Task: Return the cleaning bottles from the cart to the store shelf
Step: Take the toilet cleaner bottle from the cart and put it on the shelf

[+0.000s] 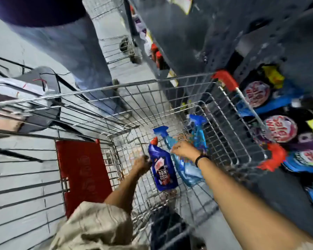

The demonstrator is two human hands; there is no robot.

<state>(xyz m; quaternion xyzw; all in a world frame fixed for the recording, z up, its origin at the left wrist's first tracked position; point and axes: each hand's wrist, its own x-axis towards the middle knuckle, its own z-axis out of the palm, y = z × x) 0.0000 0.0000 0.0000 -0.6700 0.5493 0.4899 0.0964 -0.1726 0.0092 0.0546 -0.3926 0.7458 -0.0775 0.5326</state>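
Left hand [142,164]: fingers blurred, partly behind the dark blue bottle [162,168]; grip unreadable. Right hand [183,150]: fingertips smeared over the spray bottles [192,159]; contact unclear. Spray bottles: bodies blur together, labels illegible. Shelf [287,123] goods: blurred, cut by right edge. Bystander's legs [76,51]: cut at top. Cart [98,91]: left side cropped.

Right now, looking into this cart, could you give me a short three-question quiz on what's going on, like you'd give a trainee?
1. True or false: the dark blue bottle has a red cap.
2. Which hand is on the light blue spray bottle: A) left hand, B) right hand?
3. Fill in: the bottles lie inside a wire ____.

Key:
1. True.
2. B; a second spray bottle lies just beyond it.
3. Cart.
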